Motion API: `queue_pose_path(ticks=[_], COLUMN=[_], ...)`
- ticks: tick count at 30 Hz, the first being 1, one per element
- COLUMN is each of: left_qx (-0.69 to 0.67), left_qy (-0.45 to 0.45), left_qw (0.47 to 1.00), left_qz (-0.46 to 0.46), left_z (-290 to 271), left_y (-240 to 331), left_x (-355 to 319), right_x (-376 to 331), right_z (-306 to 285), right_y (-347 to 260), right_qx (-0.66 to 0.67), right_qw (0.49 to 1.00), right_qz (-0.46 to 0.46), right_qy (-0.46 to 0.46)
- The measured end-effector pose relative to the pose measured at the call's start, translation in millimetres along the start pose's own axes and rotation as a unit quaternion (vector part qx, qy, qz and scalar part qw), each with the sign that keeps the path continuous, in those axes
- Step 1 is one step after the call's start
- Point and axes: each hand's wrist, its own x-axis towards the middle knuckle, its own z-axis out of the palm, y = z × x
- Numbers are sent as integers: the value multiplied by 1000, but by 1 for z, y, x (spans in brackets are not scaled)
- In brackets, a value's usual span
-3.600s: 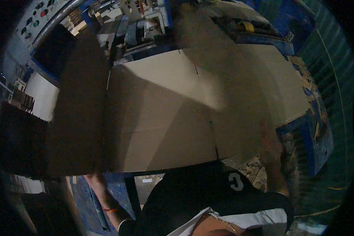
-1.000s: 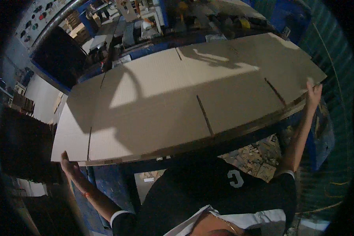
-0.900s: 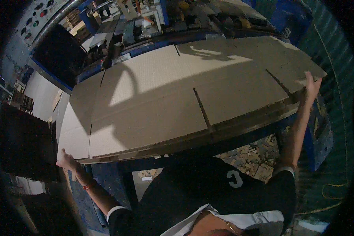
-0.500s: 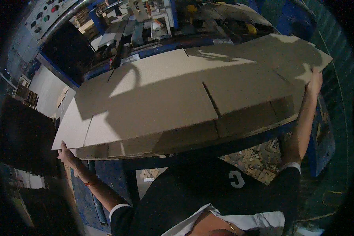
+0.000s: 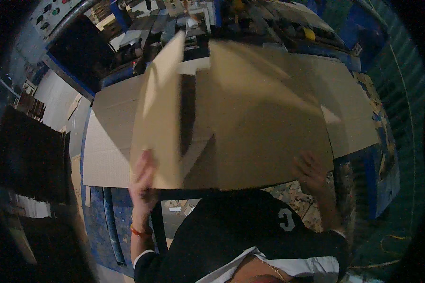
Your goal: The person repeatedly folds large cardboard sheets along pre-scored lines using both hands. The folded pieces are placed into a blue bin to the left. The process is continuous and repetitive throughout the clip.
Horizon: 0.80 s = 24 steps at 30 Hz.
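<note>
A brown corrugated cardboard sheet lies in front of me, with its two ends folded inward. Its left panel (image 5: 158,137) stands raised at a slant and is smeared by motion; its right panel (image 5: 269,127) leans over the middle, leaving a dark gap between them. My left hand (image 5: 145,181) is against the lower part of the left panel, fingers stretched upward along it. At the lower right corner of the right panel, my right hand (image 5: 311,174) has its fingers stretched out and somewhat blurred. Flat cardboard (image 5: 349,106) shows beneath on both sides.
Beyond the cardboard stands a blue machine (image 5: 193,28) with metal parts. A control panel (image 5: 49,16) with buttons is at the far left. Cardboard scraps (image 5: 297,198) lie below the work surface. A green corrugated wall (image 5: 401,141) rises at the right.
Both hands have moved inward from the far ends of the wide flat sheet. The sheet's ends have come up and folded toward the middle, baring flat cardboard at each side.
</note>
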Motion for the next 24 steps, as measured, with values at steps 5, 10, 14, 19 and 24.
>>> queue_pose_path(ticks=[5,10,14,19,24], left_qx=[176,178,141,117,262], left_qy=[-212,-224,-180,-80,-23], left_qw=[959,956,972,988,961], left_qz=[61,61,48,68,85], left_z=[24,19,28,57,85], left_y=[10,0,-11,-49,-107], left_x=[24,30,53,108,210], right_x=[47,73,99,149,220], right_z=[0,4,9,34,79], right_y=[14,39,71,125,163], right_qx=[6,19,-20,-18,0], right_qw=[996,990,987,987,986], right_qz=[-68,-84,-57,4,76], right_qy=[-56,-108,-146,-159,-146])
